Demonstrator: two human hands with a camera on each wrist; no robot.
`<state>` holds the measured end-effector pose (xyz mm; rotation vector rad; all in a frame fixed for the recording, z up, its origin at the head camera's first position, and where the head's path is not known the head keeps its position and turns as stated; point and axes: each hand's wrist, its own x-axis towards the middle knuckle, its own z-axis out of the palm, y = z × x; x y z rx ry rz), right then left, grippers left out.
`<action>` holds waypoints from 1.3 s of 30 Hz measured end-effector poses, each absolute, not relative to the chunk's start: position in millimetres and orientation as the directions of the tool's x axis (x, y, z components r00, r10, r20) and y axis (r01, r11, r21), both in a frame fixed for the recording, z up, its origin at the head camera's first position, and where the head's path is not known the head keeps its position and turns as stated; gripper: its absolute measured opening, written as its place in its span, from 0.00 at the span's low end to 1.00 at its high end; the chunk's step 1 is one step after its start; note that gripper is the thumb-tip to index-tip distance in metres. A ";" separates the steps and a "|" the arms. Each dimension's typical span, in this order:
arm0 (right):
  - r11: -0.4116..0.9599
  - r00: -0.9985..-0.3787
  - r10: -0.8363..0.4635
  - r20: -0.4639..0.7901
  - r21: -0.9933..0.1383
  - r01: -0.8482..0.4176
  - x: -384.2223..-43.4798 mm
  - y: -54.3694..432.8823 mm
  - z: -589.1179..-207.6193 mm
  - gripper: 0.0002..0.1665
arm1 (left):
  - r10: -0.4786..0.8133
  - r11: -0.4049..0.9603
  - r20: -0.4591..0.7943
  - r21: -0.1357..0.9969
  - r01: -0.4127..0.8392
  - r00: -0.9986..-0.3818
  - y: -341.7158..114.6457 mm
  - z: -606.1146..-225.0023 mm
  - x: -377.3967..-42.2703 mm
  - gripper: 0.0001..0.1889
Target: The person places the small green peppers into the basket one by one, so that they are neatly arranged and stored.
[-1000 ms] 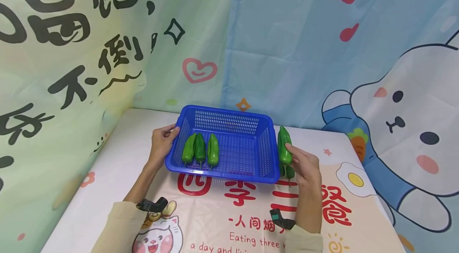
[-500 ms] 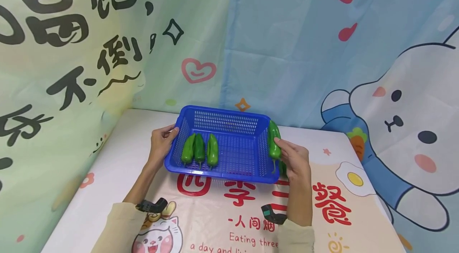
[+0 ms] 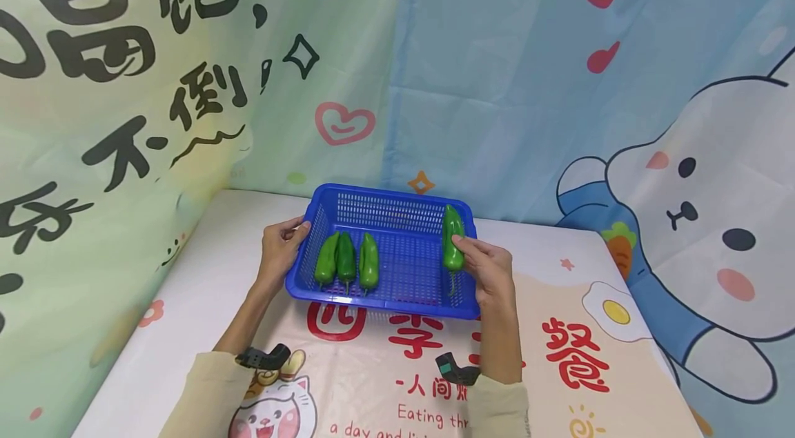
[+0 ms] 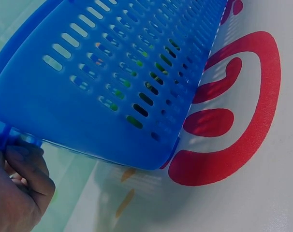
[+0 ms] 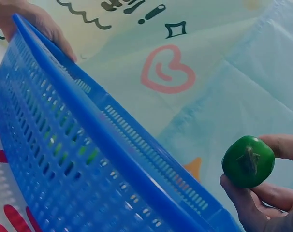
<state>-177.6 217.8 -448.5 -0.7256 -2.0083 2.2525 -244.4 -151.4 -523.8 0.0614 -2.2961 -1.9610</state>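
A blue plastic basket (image 3: 397, 305) with slotted walls stands on the table. My left hand (image 3: 281, 250) grips its left end; in the left wrist view the thumb and fingers (image 4: 28, 169) pinch the rim. Three green peppers (image 3: 369, 263) lie side by side in the basket's left half, stems toward me. Over the right part of the basket, my right hand (image 3: 493, 274) holds another green pepper (image 3: 453, 245) between thumb and fingers, stem end downward in the head view. The right wrist view looks onto this pepper's stem end (image 5: 248, 162), beyond the basket rim.
A printed tablecloth (image 3: 373, 369) with red characters covers the table. Behind it hangs a light blue and green curtain (image 3: 472, 79) with cartoon prints, close to the basket's far side. Whatever lies right behind my right hand is hidden.
My right hand has carried the pepper leftward, from beside the basket's right end to above its right part. Peppers glimpsed under that hand earlier are out of sight. The left hand stays put.
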 end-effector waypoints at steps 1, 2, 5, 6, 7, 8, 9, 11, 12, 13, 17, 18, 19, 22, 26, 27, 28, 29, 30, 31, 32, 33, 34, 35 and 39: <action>-0.150 -0.889 0.332 -0.314 -0.949 0.278 -178.2 215.3 -448.8 0.34 | -0.113 0.162 0.070 0.985 0.051 -0.991 -151.7 -524.2 -244.9 0.22; -0.140 -0.888 0.336 -0.314 -0.949 0.283 -178.8 213.0 -448.9 0.34 | -0.115 0.163 0.073 0.985 0.054 -0.991 -151.9 -524.7 -245.3 0.22; -0.121 -0.884 0.338 -0.322 -0.947 0.298 -181.1 206.3 -449.3 0.35 | -0.119 0.163 0.080 0.985 0.060 -0.990 -152.7 -524.8 -245.9 0.22; -0.119 -0.884 0.334 -0.325 -0.946 0.303 -181.9 204.5 -449.8 0.35 | -0.121 0.163 0.082 0.985 0.061 -0.989 -153.0 -524.7 -245.9 0.22; -0.114 -0.883 0.334 -0.329 -0.944 0.308 -182.7 202.9 -450.7 0.35 | -0.121 0.163 0.081 0.985 0.060 -0.989 -153.1 -524.8 -245.9 0.22; -0.113 -0.883 0.333 -0.330 -0.944 0.310 -183.3 201.4 -451.9 0.35 | -0.121 0.166 0.078 0.984 0.057 -0.990 -153.1 -524.8 -245.8 0.22; -0.112 -0.884 0.331 -0.331 -0.944 0.311 -184.1 199.7 -453.1 0.35 | -0.121 0.168 0.076 0.984 0.055 -0.990 -153.1 -524.9 -245.6 0.22; -0.110 -0.885 0.331 -0.326 -0.945 0.307 -185.5 197.0 -456.2 0.35 | -0.120 0.171 0.072 0.984 0.051 -0.990 -152.8 -524.9 -245.3 0.22; -0.109 -0.887 0.332 -0.322 -0.947 0.303 -186.1 195.9 -457.9 0.35 | -0.116 0.170 0.069 0.984 0.049 -0.991 -152.5 -524.5 -244.6 0.22; -0.105 -0.886 0.335 -0.319 -0.948 0.302 -186.7 194.7 -459.6 0.34 | -0.114 0.170 0.067 0.984 0.047 -0.991 -152.1 -524.5 -244.2 0.22; -0.096 -0.892 0.344 -0.292 -0.956 0.276 -189.7 189.7 -466.5 0.32 | -0.113 0.165 0.058 0.985 0.039 -0.992 -150.5 -524.7 -242.9 0.22; -0.089 -0.895 0.344 -0.283 -0.959 0.269 -190.5 188.2 -468.0 0.32 | -0.113 0.166 0.057 0.985 0.038 -0.992 -150.3 -524.9 -242.7 0.22; -0.082 -0.899 0.344 -0.271 -0.962 0.259 -191.3 186.4 -469.3 0.32 | -0.118 0.167 0.058 0.985 0.037 -0.991 -150.0 -525.4 -243.1 0.22; -0.056 -0.905 0.348 -0.246 -0.969 0.242 -193.3 181.2 -472.0 0.31 | -0.116 0.166 0.066 0.985 0.046 -0.991 -149.8 -525.8 -243.8 0.22; -0.001 -0.903 0.355 -0.240 -0.967 0.257 -194.4 174.4 -473.4 0.28 | -0.113 0.164 0.074 0.985 0.055 -0.991 -150.1 -526.1 -244.9 0.22; 0.010 -0.904 0.356 -0.239 -0.966 0.259 -194.7 172.8 -473.6 0.27 | -0.113 0.165 0.074 0.985 0.055 -0.991 -150.1 -526.2 -245.2 0.22; 0.020 -0.905 0.354 -0.237 -0.965 0.261 -195.1 171.4 -473.6 0.28 | -0.114 0.167 0.074 0.984 0.055 -0.991 -150.3 -526.3 -245.3 0.22; 0.029 -0.905 0.353 -0.236 -0.964 0.263 -195.4 169.7 -473.7 0.27 | -0.115 0.168 0.074 0.984 0.054 -0.991 -150.4 -526.3 -245.4 0.22; 0.038 -0.906 0.353 -0.234 -0.964 0.263 -196.0 168.1 -474.1 0.27 | -0.116 0.169 0.074 0.984 0.054 -0.991 -150.5 -526.4 -245.6 0.22; 0.050 -0.906 0.353 -0.233 -0.962 0.267 -196.7 166.5 -474.6 0.26 | -0.117 0.171 0.073 0.984 0.053 -0.990 -150.6 -526.4 -245.7 0.21; 0.060 -0.906 0.352 -0.233 -0.961 0.271 -197.3 164.8 -475.2 0.26 | -0.117 0.172 0.072 0.984 0.052 -0.990 -150.7 -526.3 -245.8 0.21; 0.073 -0.907 0.350 -0.232 -0.959 0.274 -198.0 163.1 -475.7 0.26 | -0.118 0.174 0.072 0.983 0.050 -0.990 -150.8 -526.2 -246.0 0.21; 0.085 -0.908 0.348 -0.234 -0.957 0.279 -198.9 161.3 -476.6 0.26 | -0.118 0.175 0.070 0.983 0.049 -0.991 -150.9 -526.2 -246.2 0.21; 0.101 -0.908 0.347 -0.236 -0.953 0.286 -199.8 159.4 -477.6 0.25 | -0.119 0.175 0.068 0.983 0.047 -0.991 -151.0 -526.1 -246.3 0.21; 0.149 -0.910 0.342 -0.233 -0.943 0.297 -203.1 151.2 -480.6 0.23 | -0.123 0.177 0.063 0.983 0.040 -0.990 -151.6 -525.8 -246.7 0.22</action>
